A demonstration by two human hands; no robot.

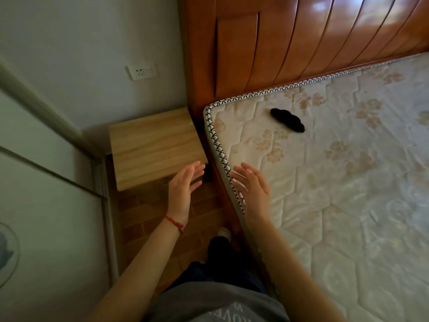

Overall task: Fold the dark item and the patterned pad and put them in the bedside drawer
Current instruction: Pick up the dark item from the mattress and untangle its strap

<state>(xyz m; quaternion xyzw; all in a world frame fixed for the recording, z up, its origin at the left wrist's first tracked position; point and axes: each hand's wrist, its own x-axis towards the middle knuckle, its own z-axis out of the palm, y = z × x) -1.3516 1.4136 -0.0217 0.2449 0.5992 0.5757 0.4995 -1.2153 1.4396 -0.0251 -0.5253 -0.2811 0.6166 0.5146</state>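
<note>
A small dark bunched item [287, 120] lies on the quilted floral mattress [336, 173] near its head corner. The light wooden bedside cabinet [153, 145] stands left of the bed; I see its top, and its drawer front is hidden from this angle. My left hand [183, 189], with a red cord at the wrist, hovers open over the cabinet's front right corner. Over the mattress edge my right hand [251, 189] is held open, palm toward the left one. Neither hand holds anything. No separate patterned pad can be made out.
A glossy wooden headboard [301, 43] rises behind the mattress. A white wall with a socket [141, 71] is behind the cabinet. A white wardrobe [46, 205] closes off the left. I stand on a narrow strip of brown floor [144, 219] between wardrobe and bed.
</note>
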